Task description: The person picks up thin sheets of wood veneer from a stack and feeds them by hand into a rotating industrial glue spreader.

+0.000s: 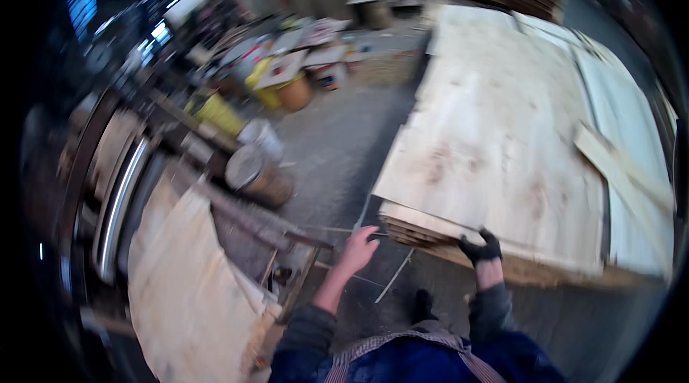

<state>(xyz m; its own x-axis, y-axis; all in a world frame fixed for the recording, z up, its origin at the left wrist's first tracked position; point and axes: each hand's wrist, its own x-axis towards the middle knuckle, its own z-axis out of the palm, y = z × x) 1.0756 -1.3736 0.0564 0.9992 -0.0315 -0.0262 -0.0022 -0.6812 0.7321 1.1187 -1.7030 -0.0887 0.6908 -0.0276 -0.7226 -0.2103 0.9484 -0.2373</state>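
Between the stack of wood sheets and the frame rail at left, open floor leaves the left hand room to pass forward, beside a round container. The stack blocks the right hand ahead; a wood strip lies across its right side

Dark grey floor, brownish bucket standing on it, wood-sheet stack at right, pale strip across its top
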